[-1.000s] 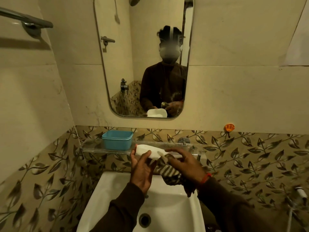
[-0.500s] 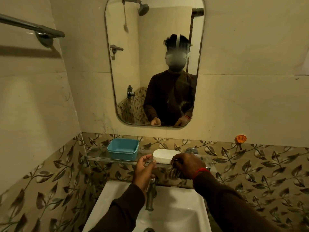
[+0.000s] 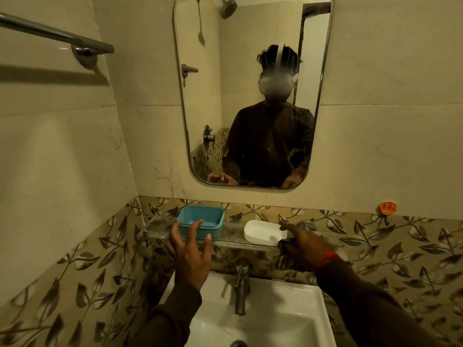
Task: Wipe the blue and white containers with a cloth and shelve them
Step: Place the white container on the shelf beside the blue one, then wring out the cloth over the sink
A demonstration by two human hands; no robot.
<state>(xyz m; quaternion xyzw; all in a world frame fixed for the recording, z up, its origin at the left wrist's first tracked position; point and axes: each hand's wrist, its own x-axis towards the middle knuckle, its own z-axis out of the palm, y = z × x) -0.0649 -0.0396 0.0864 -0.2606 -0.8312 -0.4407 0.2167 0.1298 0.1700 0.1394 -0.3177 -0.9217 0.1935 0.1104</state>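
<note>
Head view: left hand [image 3: 191, 251] spread empty before blue box [image 3: 200, 222], light rigid plastic, grip by side walls; right hand [image 3: 304, 244] clutches cloth [image 3: 288, 259].

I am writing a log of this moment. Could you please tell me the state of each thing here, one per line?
blue container: upright, open, on the glass shelf.
white container: upright, open, on the shelf.
left hand: open, empty, near the blue container.
right hand: shut on the striped cloth.
tap: no water visible.
</note>
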